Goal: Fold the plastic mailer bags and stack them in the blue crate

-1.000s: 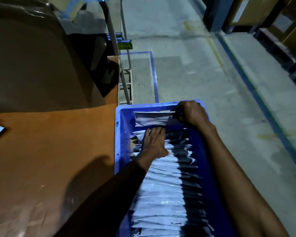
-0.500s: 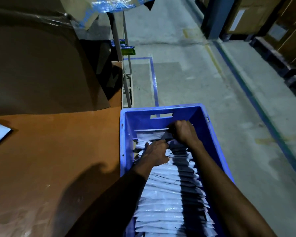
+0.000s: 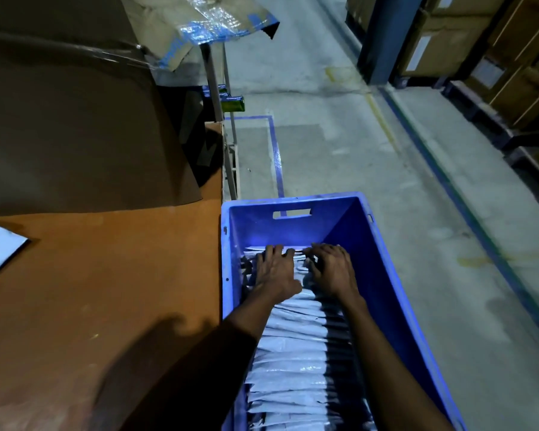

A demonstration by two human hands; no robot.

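The blue crate (image 3: 383, 275) sits at 5 o'clock. A row of folded bags (image 3: 293, 353) fills it. The left hand (image 3: 274, 273) and the right hand (image 3: 333, 270) press flat on the bags, side by side, fingers spread and pointing to 12 o'clock. One loose bag (image 3: 0, 250) lies on the brown table (image 3: 106, 275) at 9 o'clock.

Print on the green box (image 3: 232, 103) is too small to read.

The crate (image 3: 386, 244) holds a row of folded bags (image 3: 293, 353), which runs from under the left hand (image 3: 276, 275) and right hand (image 3: 332, 270) back toward the person. Just left of the hands stands a brown table (image 3: 106, 290). One white bag (image 3: 0, 250) lies at its far left edge, well away from them, and a cardboard sheet (image 3: 75, 135) covers its far end.
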